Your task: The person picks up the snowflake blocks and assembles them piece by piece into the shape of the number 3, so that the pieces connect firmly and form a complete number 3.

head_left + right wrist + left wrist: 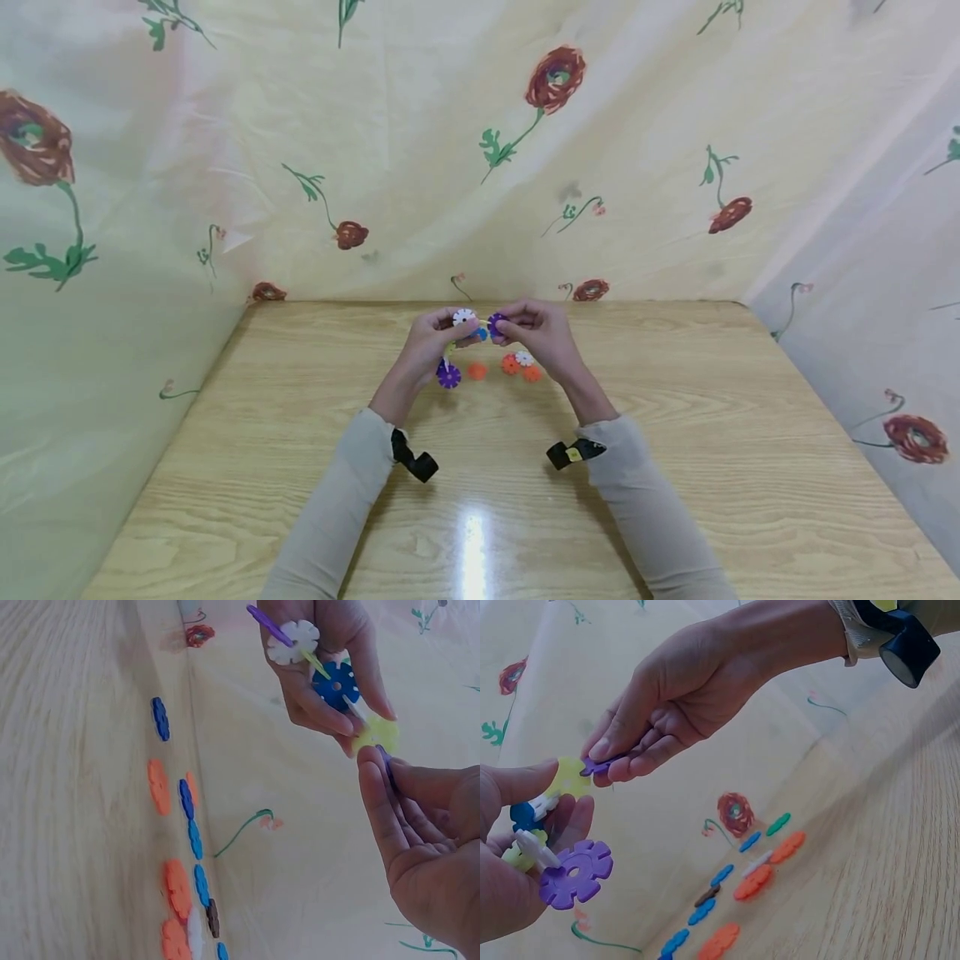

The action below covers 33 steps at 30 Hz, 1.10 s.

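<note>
My left hand [427,346] grips a chain of notched plastic discs that are slotted into one another. A purple disc [592,859] hangs at one end, followed by white, yellow, blue [335,685] and white pieces. At the other end, a yellow disc [568,780] sits at the left thumb and fingertips. My right hand [546,333] pinches another purple disc [495,325] between thumb and fingers. In both wrist views this disc's edge meets the yellow disc's edge. Both hands are raised over the far part of the table.
Loose discs lie on the wooden table [480,467] below the hands: several orange [477,372], a white one [524,358], several blue [675,942], a brown one [707,895] and a green one [778,823]. Behind the table's far edge hangs a flowered cloth [420,167].
</note>
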Each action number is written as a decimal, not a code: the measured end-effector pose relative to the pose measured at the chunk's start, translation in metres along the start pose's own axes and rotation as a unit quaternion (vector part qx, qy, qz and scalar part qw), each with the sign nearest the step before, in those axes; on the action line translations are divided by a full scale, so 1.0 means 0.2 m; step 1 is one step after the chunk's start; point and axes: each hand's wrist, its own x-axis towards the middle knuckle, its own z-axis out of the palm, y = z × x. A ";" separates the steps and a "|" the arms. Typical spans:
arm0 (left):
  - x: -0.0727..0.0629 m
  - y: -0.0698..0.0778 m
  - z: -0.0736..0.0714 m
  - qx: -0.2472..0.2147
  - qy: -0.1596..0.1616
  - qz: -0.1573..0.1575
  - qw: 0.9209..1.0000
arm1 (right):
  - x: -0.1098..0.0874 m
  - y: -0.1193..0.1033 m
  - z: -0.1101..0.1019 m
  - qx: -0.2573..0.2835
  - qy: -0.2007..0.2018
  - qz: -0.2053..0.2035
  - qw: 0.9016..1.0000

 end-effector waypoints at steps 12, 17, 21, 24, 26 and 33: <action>-0.01 -0.01 0.02 0.005 -0.016 0.027 1.000 | 0.00 -0.01 0.01 -0.003 0.007 0.013 1.000; 0.00 -0.01 0.05 -0.019 -0.012 0.014 1.000 | 0.00 -0.01 0.03 -0.001 0.051 0.044 0.998; 0.00 -0.01 0.05 0.007 -0.023 -0.011 1.000 | 0.00 -0.02 0.04 0.004 0.072 0.071 0.995; -0.01 0.00 0.03 0.041 -0.053 -0.019 0.998 | 0.00 -0.04 0.03 0.001 0.063 0.088 0.994; -0.01 0.00 0.01 0.059 -0.074 -0.023 0.995 | 0.00 -0.05 0.03 -0.004 0.052 0.097 0.994; -0.01 0.01 0.01 0.073 -0.080 -0.036 0.993 | 0.01 -0.10 -0.02 -0.060 -0.022 0.112 0.992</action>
